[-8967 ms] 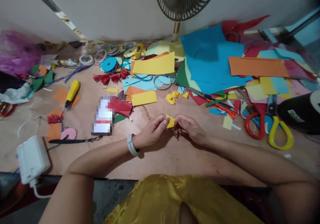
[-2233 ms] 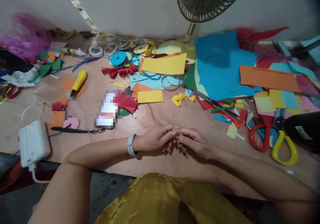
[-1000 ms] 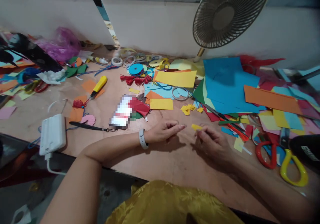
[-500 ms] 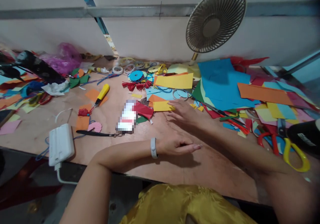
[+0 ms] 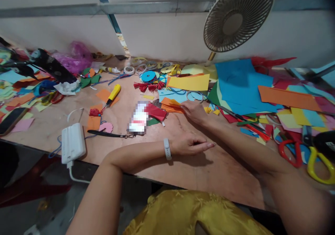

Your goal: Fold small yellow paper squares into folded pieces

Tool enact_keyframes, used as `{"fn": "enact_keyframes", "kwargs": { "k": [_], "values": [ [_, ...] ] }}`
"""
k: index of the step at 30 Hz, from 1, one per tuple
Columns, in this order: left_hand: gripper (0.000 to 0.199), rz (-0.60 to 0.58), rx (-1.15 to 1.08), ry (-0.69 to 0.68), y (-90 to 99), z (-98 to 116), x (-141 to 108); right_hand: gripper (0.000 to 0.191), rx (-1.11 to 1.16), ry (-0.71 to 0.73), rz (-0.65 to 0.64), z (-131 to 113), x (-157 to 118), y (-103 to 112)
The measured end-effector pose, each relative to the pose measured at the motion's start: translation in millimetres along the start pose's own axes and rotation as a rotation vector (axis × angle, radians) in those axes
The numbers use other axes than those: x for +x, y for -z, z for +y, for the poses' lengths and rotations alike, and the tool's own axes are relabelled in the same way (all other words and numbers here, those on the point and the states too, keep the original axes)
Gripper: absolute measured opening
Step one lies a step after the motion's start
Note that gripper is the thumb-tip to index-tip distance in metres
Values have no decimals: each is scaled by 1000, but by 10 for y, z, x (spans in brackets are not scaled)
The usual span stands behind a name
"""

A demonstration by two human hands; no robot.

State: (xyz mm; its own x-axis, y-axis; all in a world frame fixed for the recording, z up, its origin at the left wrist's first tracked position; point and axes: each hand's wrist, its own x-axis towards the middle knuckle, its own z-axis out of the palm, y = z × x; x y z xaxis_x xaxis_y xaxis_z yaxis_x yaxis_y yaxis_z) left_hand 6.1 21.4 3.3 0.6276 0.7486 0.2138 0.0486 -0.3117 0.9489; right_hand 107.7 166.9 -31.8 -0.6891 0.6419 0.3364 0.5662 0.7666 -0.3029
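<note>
My right hand (image 5: 194,111) reaches over the middle of the table, its fingers closed on the right end of small orange paper pieces (image 5: 171,106). A yellow edge shows among these pieces, and their left ends are slightly spread. My left hand (image 5: 190,146) rests nearer to me with fingers curled and thumb side pointing right; anything between its fingertips cannot be made out. A grey band (image 5: 167,149) circles the left wrist. Left of the orange pieces lie a folded red paper (image 5: 156,112) and a phone (image 5: 138,119) with a blurred screen.
A yellow-handled cutter (image 5: 113,94) lies left, above a white power bank (image 5: 73,142) with its cable. Blue paper sheets (image 5: 240,88), red-handled scissors (image 5: 290,153) and yellow-handled scissors (image 5: 320,165) are at right. A fan (image 5: 235,22) stands behind. Red tassels (image 5: 149,86) lie at the back.
My right hand's fingers have closed on the paper pieces; orange paper now shows where yellow was on top. The left hand keeps its pose. The whole view has shifted slightly.
</note>
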Motion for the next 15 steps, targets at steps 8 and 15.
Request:
{"fn": "enact_keyframes", "kwargs": {
  "k": [8, 15],
  "values": [
    [49, -14, 60, 17, -2, 4, -5, 30, -61, -46, 15, -116, 51, 69],
    [46, -55, 414, -156, 32, 132, -76, 36, -142, 13, 167, -147, -364, 682]
  ]
}}
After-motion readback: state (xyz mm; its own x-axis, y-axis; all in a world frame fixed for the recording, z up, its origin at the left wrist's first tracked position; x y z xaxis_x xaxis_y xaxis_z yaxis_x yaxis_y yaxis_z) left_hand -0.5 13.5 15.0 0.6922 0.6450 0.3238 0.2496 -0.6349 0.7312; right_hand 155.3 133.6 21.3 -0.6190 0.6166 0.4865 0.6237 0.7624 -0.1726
